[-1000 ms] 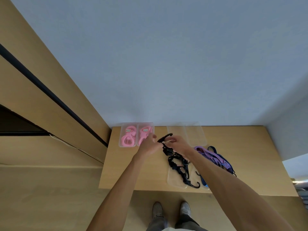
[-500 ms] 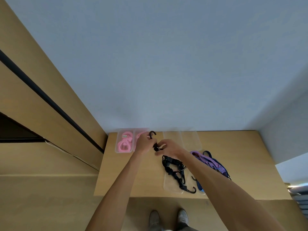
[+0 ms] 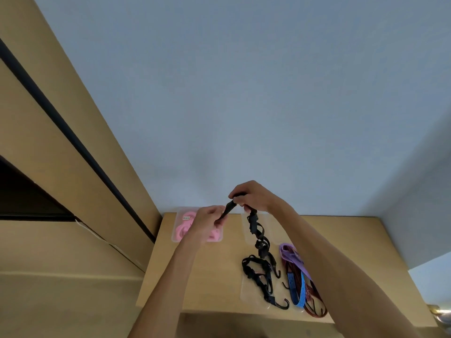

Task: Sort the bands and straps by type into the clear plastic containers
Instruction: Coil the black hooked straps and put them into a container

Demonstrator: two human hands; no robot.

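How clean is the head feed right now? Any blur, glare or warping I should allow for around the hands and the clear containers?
Head view: light is soft and even, with no harsh glare. Wide-angle warping splays the wall panels and stretches the forearms. The left hand and right hand look slightly soft where they grip the black strap. The clear container nearly vanishes against the table, its edges faint.

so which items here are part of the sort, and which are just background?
Job:
- black strap, held up by left hand and right hand
- pink bands in a clear container
- clear container under the black straps
- purple band, blue strap, red strap

Background:
- table
- wall
- wood panels
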